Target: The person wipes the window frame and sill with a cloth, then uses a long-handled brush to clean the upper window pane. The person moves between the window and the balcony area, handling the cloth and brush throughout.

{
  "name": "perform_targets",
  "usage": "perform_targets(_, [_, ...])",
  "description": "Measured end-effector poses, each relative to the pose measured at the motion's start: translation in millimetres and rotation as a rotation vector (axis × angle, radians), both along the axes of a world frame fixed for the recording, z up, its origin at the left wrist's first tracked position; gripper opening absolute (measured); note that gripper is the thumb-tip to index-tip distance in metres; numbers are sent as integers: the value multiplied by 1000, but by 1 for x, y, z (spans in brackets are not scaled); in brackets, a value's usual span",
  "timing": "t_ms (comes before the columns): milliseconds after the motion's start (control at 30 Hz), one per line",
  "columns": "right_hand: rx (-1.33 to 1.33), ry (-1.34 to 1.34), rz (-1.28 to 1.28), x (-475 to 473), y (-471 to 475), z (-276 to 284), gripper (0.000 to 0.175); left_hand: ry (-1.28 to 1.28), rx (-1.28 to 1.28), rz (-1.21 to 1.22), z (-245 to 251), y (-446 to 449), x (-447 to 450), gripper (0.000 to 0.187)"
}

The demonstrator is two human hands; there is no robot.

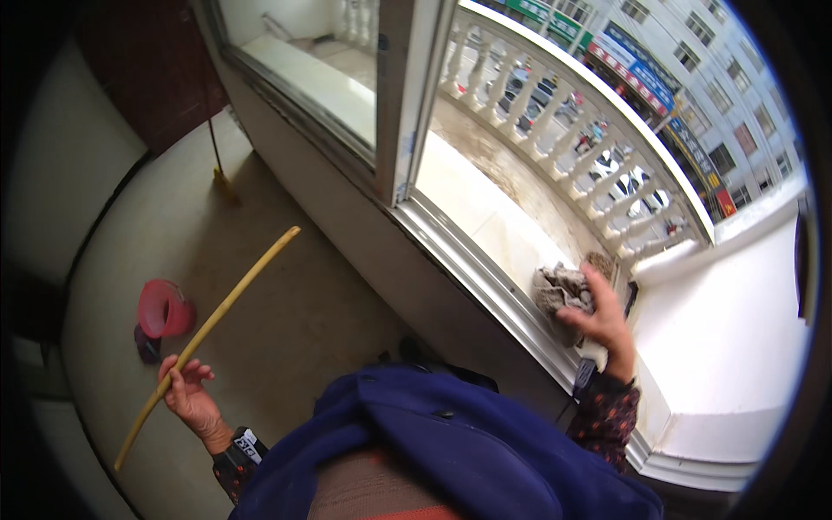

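Observation:
My left hand (193,396) grips a long, slightly curved wooden stick (224,305) near its lower part. The stick slants up and to the right over the floor, its pale cut end pointing away from me. On the window sill lies a crumpled grey rag (560,290). Just beside it is my right hand (601,318), thumb and fingers spread, with the fingertips over the rag's near edge. I cannot tell how firmly they touch the cloth. A brown, rough-looking lump (598,263) sits behind the fingers, partly hidden.
The sliding window's metal track (481,286) runs along the sill, below the framed glass pane (305,84). Outside stands a white balustrade (539,123) above a street. On the floor are a pink bucket (156,312), a dark cloth (147,346) and a yellow-based broom (224,185).

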State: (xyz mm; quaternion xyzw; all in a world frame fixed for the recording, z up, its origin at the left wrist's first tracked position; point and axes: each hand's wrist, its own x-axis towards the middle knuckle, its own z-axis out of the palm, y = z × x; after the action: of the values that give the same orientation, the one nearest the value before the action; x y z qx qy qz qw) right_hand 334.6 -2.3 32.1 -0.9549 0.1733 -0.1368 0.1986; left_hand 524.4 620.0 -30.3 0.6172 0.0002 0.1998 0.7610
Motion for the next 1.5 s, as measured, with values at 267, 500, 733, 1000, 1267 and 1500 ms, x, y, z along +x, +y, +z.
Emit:
perform_targets(267, [-181, -256, -11, 38, 52, 28, 62, 8, -27, 23, 7, -17, -3, 28])
perform_targets(500, [-383, -85, 363, 200, 141, -3, 68, 64, -43, 62, 0, -15, -9, 27])
perform_targets(733, [-408, -266, 243, 240, 154, -27, 53, 112, -62, 1, 6, -17, -12, 24])
perform_targets(1000, [-378, -262, 218, 184, 132, -33, 54, 86, 42, 57, -1, -9, -17, 22])
perform_targets(1267, [-356, -114, 118, 25, 98, -29, 57, 118, 82, 30, 11, -39, -40, 21])
perform_targets(1500, [-451, -111, -55, -114, 117, -9, 52, 108, -40, -152, 34, -67, -36, 16])
